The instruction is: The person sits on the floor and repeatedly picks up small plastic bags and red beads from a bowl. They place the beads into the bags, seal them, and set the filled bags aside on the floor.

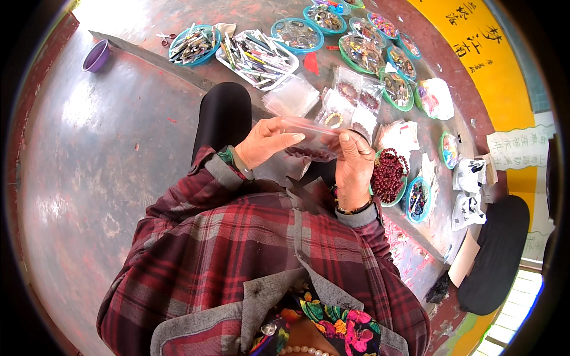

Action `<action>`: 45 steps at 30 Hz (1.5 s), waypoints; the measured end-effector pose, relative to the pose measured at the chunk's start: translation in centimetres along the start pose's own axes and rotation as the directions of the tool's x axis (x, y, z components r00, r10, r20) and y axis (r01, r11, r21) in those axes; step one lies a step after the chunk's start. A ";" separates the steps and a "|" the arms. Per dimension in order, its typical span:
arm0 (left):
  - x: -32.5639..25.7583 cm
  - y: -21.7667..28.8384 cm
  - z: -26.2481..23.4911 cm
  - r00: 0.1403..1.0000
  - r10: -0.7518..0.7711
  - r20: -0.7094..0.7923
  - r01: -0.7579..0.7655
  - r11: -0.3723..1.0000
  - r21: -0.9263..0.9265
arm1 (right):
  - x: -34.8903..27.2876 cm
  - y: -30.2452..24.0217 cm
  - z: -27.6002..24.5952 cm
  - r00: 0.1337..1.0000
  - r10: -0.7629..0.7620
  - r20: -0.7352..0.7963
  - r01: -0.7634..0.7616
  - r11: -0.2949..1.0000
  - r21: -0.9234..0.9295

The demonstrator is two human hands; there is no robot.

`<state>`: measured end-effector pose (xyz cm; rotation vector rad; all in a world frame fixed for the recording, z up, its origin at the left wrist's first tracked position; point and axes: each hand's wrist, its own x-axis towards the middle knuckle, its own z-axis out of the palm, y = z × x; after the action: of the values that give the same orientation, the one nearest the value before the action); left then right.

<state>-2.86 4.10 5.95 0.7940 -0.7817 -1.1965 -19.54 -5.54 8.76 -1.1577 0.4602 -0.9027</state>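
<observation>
- The left hand [264,142] comes in from the left with its fingers stretched toward the right, pinching the upper left part of a small clear plastic bag [314,137]; thumb and fingers are pressed together on the film.
- The clear plastic bag lies between both hands, raised above the lap, its long axis running roughly left to right with a slight downward tilt toward the right. A dark red bead string [309,154] shows along its lower edge; I cannot tell if it is fully inside.
- The right hand [354,167] stands upright just right of the bag, fingertips closed on its right end. Both hands touch it, equally near.
- Further right, on the surface [442,213], a green bowl of red beads [389,175] sits just beside the right hand.
</observation>
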 end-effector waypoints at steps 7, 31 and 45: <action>-0.7 2.2 0.9 0.995 0.090 0.036 -0.096 0.860 0.501 | -0.4 0.6 0.2 1.000 0.011 -0.010 -0.010 0.998 0.057; 0.4 -2.7 -2.9 0.940 -0.341 -0.006 0.261 0.732 -0.629 | -0.3 3.6 -2.4 0.838 0.526 0.146 -0.544 0.785 0.296; 0.5 -5.0 -3.0 0.852 -0.522 -0.032 0.409 0.703 -0.582 | 1.0 3.5 -3.4 0.883 0.468 0.033 -0.456 0.838 0.299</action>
<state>-2.60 3.09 0.20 0.6122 -0.0192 -1.6721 -20.11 -7.90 4.47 -0.7020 0.5848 -0.5461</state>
